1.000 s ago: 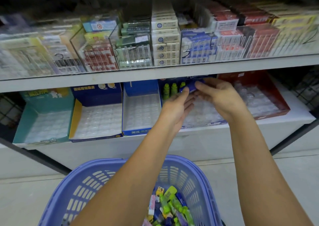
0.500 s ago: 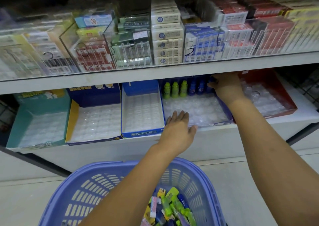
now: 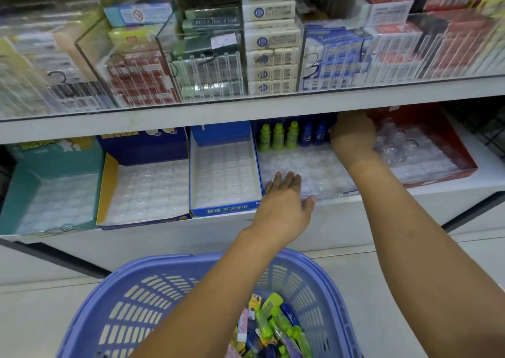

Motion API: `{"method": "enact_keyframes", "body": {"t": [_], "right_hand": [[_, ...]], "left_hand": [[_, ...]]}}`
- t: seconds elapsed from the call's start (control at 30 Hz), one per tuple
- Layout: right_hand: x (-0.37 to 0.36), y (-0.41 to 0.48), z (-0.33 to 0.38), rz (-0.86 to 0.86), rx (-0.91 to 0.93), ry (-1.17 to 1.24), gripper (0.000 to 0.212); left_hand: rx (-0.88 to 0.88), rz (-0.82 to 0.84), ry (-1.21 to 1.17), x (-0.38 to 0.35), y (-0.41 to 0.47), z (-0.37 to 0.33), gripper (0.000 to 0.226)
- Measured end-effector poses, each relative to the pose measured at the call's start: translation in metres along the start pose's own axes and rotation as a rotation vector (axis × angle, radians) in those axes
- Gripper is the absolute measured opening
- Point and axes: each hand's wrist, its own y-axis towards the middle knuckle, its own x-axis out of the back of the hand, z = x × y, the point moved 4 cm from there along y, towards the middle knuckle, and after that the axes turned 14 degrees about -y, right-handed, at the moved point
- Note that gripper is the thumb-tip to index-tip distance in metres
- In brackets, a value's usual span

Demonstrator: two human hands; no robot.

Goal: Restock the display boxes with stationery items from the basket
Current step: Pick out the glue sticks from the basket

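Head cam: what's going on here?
A person is restocking a shelf. The right hand reaches to the back row of the blue display box, next to two blue bottle-shaped items and three green ones. Its fingers are hidden, so a grip can't be confirmed. The left hand rests flat on the box's front. Most of the tray slots are unfilled. More items sit in the purple basket below.

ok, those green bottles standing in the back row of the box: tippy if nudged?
Probably a bit: the green bottles are tall and narrow. The clear tray seems to seat each in a pocket, which should steady them. Likely light, being small; round bodies may roll if knocked out.
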Motion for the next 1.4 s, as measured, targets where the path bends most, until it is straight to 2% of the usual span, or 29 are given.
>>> {"method": "enact_keyframes", "body": {"t": [0.13,0.23,0.27,0.33,0.4,0.47,0.53,0.6,0.67,0.7,0.77,0.83,0.93,0.97,1.07,1.23,1.4], "right_hand": [[0.001,-0.004,-0.004,0.062,0.049,0.136,0.022],[0.010,-0.026,-0.005,0.096,0.103,0.279,0.041],[0.016,-0.037,-0.005,0.086,0.110,0.322,0.045],[0.031,-0.062,-0.001,0.095,0.167,0.302,0.038],[0.044,-0.093,0.010,0.252,0.281,0.247,0.031],[0.050,-0.133,0.031,0.463,0.440,0.162,0.034],[0.034,-0.176,0.059,0.693,0.613,0.025,0.033],[-0.005,-0.216,0.082,0.889,0.721,-0.122,0.034],[-0.059,-0.246,0.096,1.009,0.698,-0.214,0.031],[-0.089,-0.258,0.099,1.018,0.671,-0.236,0.032],[-0.142,-0.275,0.096,0.964,0.585,-0.253,0.033],[-0.183,-0.286,0.085,0.929,0.420,-0.188,0.040],[-0.225,-0.296,0.072,0.915,0.285,-0.166,0.070],[-0.233,-0.298,0.071,0.895,0.283,-0.170,0.073],[-0.245,-0.307,0.082,0.850,0.356,-0.153,0.058],[-0.256,-0.327,0.103,0.926,0.510,-0.101,0.043],[-0.231,-0.295,0.104,1.026,0.627,-0.134,0.042]], "left_hand": [[0.013,0.011,0.017,0.000,0.001,-0.001,0.059],[-0.003,-0.005,0.033,0.002,0.000,-0.003,0.057],[-0.040,-0.039,0.001,0.003,-0.003,-0.005,0.055],[-0.183,-0.163,-0.137,0.009,-0.018,-0.006,0.046],[-0.320,-0.301,-0.251,0.015,-0.045,0.002,0.034],[-0.290,-0.352,-0.296,0.011,-0.073,0.031,0.024],[-0.076,-0.242,-0.277,-0.005,-0.097,0.078,0.017],[0.147,-0.050,-0.171,-0.033,-0.125,0.129,0.019],[0.255,0.137,-0.178,-0.065,-0.154,0.168,0.023],[0.283,0.217,-0.231,-0.080,-0.167,0.179,0.024],[0.298,0.332,-0.312,-0.105,-0.183,0.186,0.025],[0.258,0.405,-0.334,-0.124,-0.190,0.185,0.023],[0.175,0.435,-0.289,-0.142,-0.192,0.182,0.034],[0.170,0.435,-0.274,-0.145,-0.191,0.183,0.034],[0.167,0.456,-0.266,-0.150,-0.187,0.189,0.034],[0.181,0.591,-0.297,-0.155,-0.184,0.199,0.048],[0.145,0.679,-0.205,-0.155,-0.180,0.200,0.051]]}}
